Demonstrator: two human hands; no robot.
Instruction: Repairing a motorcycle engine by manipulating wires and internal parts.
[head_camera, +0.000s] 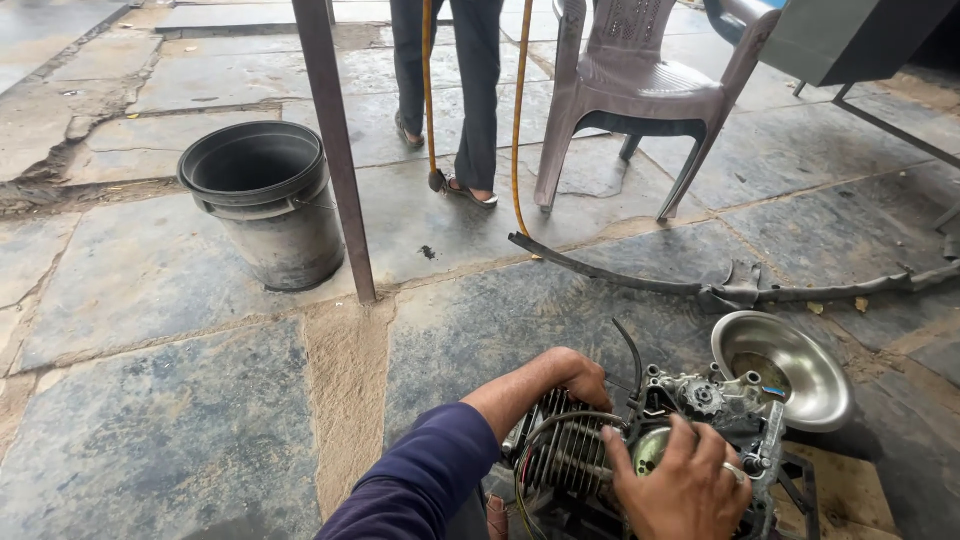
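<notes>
Left side first: wide bare stone floor (150, 400), cracked slabs with sandy joints, lots of free room there. A dark bucket (265, 200) stands upright just left of a rusty metal post (335, 150); the post foot meets the floor at a slab joint. Past the post, another person's legs (450, 90) in dark trousers and sandals stand at the top, with two orange hoses (520, 110) hanging beside them. A grey plastic chair (640, 90) stands right of the legs. A long bent dark strip (620, 275) lies across the floor toward the right edge. My left hand (565, 378), in a dark blue sleeve (425, 480), is curled over the top of the finned engine block (570, 455), fingers bent down onto it; I can't tell whether it actually grips. My right hand (685, 485), ring on one finger, lies spread and part open over the engine's side cover, fingertips touching the round metal part there; no clear grasp that I can see. The engine sits low at the frame's bottom edge, right of centre, tight against the lower border. A shiny steel bowl (790, 370) leans tilted just beside the engine on its right. Under it a yellowish board (850, 490) shows at the bottom right corner.
</notes>
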